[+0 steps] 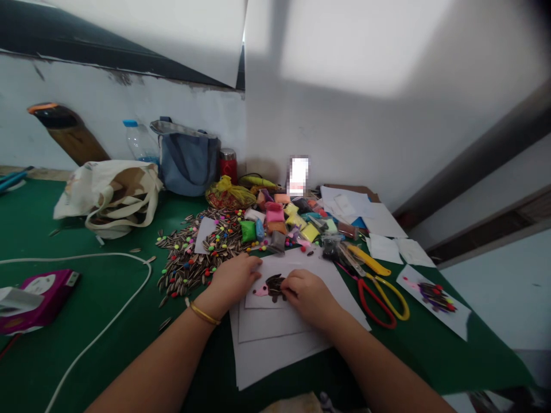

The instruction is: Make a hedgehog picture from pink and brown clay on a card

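Resting the left hand (235,281) and the right hand (310,298) on a white card (262,298), fingers curving over it, with a pink-snouted brown hedgehog picture (273,288) lying between them. Right fingertips touching or covering the picture's right end, leaving that part hidden. Grip impossible to make out: neither hand spreading fully open, no clear clench showing, and no telling whether anything small sits pinched beneath the fingers.

Stacking the card on looser white paper sheets (275,358), and spreading those across a green-covered bench (430,344). Crowding the left side, striped sunflower seeds (187,267) mingling with tiny coloured clay balls. Bunching beyond the hands, small packets of modelling clay (275,215), overlapping and partly hiding one another, contents hard to tell. Lying to the right, red-handled scissors (374,304) crossing yellow-handled scissors (390,298), blades tucked out of clear view near a clutter of small bags. Sitting further right, a second card (433,301) bearing a dark, seed-covered figure, too small to make out fully. Blurring out one upright object behind the packets, a pixelated patch (298,175) concealing whatever stands there. Cutting off a magenta packet (38,301) at the left edge of the view.
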### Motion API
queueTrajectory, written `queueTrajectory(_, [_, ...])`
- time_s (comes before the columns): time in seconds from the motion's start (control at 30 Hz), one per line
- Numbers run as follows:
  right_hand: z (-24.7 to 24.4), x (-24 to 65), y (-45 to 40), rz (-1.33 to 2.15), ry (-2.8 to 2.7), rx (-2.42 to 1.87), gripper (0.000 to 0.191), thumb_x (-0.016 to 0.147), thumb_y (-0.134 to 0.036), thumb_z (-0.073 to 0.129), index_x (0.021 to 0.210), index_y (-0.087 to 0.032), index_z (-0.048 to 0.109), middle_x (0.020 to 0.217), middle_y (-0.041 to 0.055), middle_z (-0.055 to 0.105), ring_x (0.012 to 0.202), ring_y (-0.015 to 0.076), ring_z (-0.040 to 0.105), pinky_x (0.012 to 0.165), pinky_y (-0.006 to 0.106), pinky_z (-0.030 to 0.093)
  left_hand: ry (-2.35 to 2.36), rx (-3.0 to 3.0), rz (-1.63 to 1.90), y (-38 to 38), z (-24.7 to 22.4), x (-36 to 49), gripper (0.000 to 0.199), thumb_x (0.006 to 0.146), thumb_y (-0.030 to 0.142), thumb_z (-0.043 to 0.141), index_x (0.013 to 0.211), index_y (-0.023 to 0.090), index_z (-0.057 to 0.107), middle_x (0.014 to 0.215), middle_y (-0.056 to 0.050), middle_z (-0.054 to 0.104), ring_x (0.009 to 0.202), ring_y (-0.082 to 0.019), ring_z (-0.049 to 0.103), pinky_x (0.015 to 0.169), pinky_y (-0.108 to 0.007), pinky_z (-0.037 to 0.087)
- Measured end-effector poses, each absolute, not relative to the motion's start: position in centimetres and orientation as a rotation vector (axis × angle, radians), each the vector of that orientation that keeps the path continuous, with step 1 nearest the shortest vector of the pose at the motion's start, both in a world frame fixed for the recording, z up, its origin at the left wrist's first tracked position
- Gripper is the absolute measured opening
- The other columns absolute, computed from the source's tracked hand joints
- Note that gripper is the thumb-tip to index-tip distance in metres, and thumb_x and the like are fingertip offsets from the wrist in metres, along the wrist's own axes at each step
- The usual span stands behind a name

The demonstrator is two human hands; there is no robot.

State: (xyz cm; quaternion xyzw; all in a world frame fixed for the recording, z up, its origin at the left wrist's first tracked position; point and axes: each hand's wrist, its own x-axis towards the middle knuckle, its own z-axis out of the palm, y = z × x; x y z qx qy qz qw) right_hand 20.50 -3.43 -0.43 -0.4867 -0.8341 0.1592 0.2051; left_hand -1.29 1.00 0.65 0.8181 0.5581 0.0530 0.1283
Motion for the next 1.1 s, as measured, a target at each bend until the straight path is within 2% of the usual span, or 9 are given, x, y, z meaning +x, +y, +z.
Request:
queueTrajectory(0.37, [-0.1, 20.2, -3.6, 0.397, -2.352, -1.364, 0.013, 0.082, -0.013, 0.061, 0.083, -0.020, 0.072, 0.085, 0.0053, 0.067, 0.082, 0.0181, 0.060, 0.076, 0.029, 0.046, 1.625, 2.333, 0.139, 1.0, 0.9, -1.3, 0.033, 0.085, 0.032, 0.059, 0.118, 0.030, 0.063, 0.107, -0.006, 0.065, 0.095, -0.023, 0.063, 0.079, -0.032, 0.045])
queueTrajectory(0.47, [0.3, 20.6, -3.5, 0.429, -2.328, -1.322, 0.012, 0.082, -0.016, 0.062, 0.087, -0.022, 0.072, 0.085, 0.0039, 0.067, 0.081, 0.0174, 0.060, 0.075, 0.028, 0.045, 1.631, 2.315, 0.150, 0.9, 1.0, -1.3, 0.033, 0.085, 0.031, 0.059, 0.118, 0.029, 0.061, 0.109, -0.006, 0.065, 0.098, -0.023, 0.063, 0.081, -0.031, 0.045])
queueTrajectory(0.67, [0.3, 22.3, -2.3, 0.366, -2.067, -1.421, 0.018, 0.090, -0.021, 0.051, 0.084, -0.020, 0.068, 0.079, 0.0038, 0.064, 0.079, 0.0178, 0.059, 0.072, 0.028, 0.044, 1.633, 2.359, 0.168, 1.0, 0.9, -1.3, 0.026, 0.083, 0.032, 0.060, 0.109, 0.027, 0.061, 0.105, -0.006, 0.067, 0.096, -0.024, 0.064, 0.080, -0.032, 0.045])
queueTrajectory(0.77, [-0.3, 23.2, -1.6, 0.288, -2.055, -1.598, 0.018, 0.087, -0.021, 0.054, 0.097, -0.020, 0.069, 0.088, 0.0058, 0.065, 0.084, 0.0200, 0.059, 0.076, 0.031, 0.044, 1.646, 2.359, 0.156, 0.9, 1.0, -1.3, 0.021, 0.084, 0.032, 0.059, 0.104, 0.026, 0.060, 0.101, -0.005, 0.067, 0.092, -0.024, 0.064, 0.076, -0.032, 0.045])
queueTrajectory(0.9, [-0.8, 23.5, -1.2, 0.300, -2.117, -1.761, 0.031, 0.086, -0.022, 0.056, 0.115, -0.019, 0.065, 0.096, 0.0085, 0.064, 0.088, 0.0218, 0.059, 0.077, 0.031, 0.044, 1.687, 2.346, 0.118, 0.8, 1.2, -1.2, 0.016, 0.084, 0.034, 0.058, 0.097, 0.024, 0.059, 0.096, -0.005, 0.067, 0.086, -0.023, 0.064, 0.070, -0.031, 0.043])
queueTrajectory(1.0, [-0.9, 23.2, -1.2, 0.328, -2.122, -1.777, 0.033, 0.087, -0.018, 0.054, 0.119, -0.019, 0.063, 0.096, 0.0089, 0.064, 0.090, 0.0216, 0.059, 0.078, 0.031, 0.044, 1.703, 2.338, 0.075, 0.6, 1.3, -1.2, 0.015, 0.085, 0.034, 0.056, 0.093, 0.023, 0.060, 0.093, -0.006, 0.066, 0.084, -0.023, 0.064, 0.069, -0.031, 0.043])
queueTrajectory(1.1, [-1.2, 22.9, -1.1, 0.332, -2.125, -1.760, 0.035, 0.086, -0.014, 0.051, 0.119, -0.019, 0.063, 0.096, 0.0083, 0.064, 0.086, 0.0203, 0.060, 0.077, 0.030, 0.045, 1.702, 2.288, 0.153, 0.6, 1.2, -1.1, 0.019, 0.083, 0.030, 0.059, 0.099, 0.022, 0.062, 0.098, -0.007, 0.066, 0.087, -0.024, 0.063, 0.073, -0.033, 0.044])
